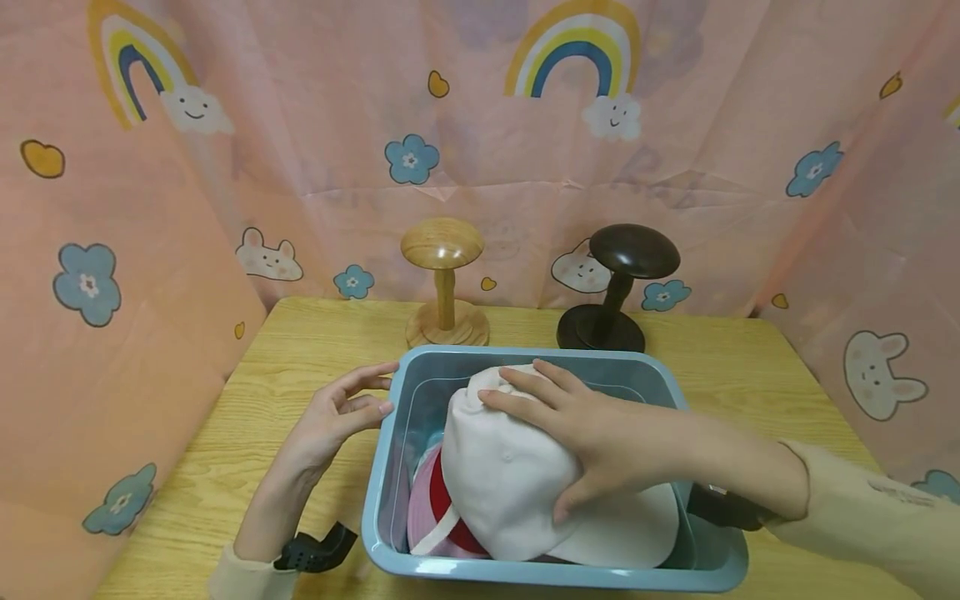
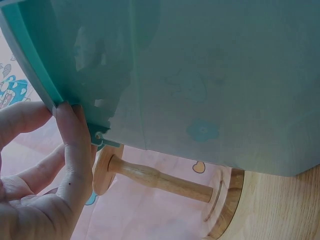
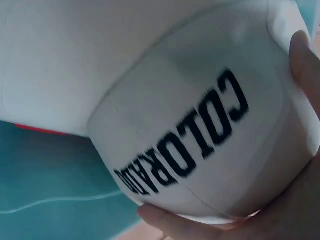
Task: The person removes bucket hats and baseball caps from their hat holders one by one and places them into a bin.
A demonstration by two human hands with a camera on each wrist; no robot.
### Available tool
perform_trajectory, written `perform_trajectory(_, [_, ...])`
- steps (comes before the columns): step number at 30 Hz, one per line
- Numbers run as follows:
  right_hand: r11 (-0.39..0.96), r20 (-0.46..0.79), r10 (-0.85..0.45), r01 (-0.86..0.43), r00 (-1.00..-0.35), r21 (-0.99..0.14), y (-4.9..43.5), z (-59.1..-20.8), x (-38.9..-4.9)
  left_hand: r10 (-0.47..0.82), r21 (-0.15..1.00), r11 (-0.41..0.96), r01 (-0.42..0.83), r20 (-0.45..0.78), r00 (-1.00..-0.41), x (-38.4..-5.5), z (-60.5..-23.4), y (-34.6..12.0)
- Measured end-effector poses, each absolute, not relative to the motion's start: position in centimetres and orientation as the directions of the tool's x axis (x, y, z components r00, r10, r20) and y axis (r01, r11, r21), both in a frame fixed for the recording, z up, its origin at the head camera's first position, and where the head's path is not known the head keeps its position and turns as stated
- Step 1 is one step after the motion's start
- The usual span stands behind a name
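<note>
A blue plastic basin (image 1: pixel 555 575) stands on the table with caps inside. My left hand (image 1: pixel 337 412) pinches its left rim between thumb and fingers; in the left wrist view the fingers (image 2: pixel 72 135) meet at the rim's edge. Over a white cap (image 1: pixel 502 475) in the basin lies my right hand (image 1: pixel 592 425), its spread fingers and thumb gripping the crown from both sides. Dark letters reading COLORADO (image 3: pixel 185 140) run across the cap's front in the right wrist view. Under the white cap, a pink cap (image 1: pixel 423 512) and something red (image 1: pixel 440 496) are partly hidden.
Behind the basin stand a light wooden hat stand (image 1: pixel 445 287) and a dark brown hat stand (image 1: pixel 617 287), both with rounded tops. The wooden table (image 1: pixel 307 342) is enclosed by a pink printed curtain (image 1: pixel 480 150).
</note>
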State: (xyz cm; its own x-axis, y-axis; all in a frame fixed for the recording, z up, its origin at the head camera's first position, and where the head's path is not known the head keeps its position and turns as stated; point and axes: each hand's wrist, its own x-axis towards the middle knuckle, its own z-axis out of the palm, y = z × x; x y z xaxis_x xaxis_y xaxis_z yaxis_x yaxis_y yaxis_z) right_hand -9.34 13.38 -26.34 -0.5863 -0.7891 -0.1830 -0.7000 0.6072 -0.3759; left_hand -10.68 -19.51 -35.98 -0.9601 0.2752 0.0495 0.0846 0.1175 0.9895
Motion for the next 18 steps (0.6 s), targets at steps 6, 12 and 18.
perform_trajectory(6, [0.582, -0.182, -0.812, -0.749, -0.554, -0.317, 12.3, -27.5, -9.4, 0.274, 0.989, 0.117, 0.089, 0.054, -0.96, -10.7, -36.0, -19.5])
perform_trajectory(12, [0.591, -0.201, -0.807, -0.75, -0.556, -0.296, 11.5, -28.1, -9.5, 0.279, 0.99, 0.109, 0.085, 0.052, -0.959, -10.7, -36.1, -19.6])
perform_trajectory(18, [0.591, -0.212, -0.807, -0.746, -0.552, -0.308, 11.2, -28.5, -9.7, 0.277, 0.99, 0.112, 0.084, 0.05, -0.959, -10.7, -36.1, -19.6])
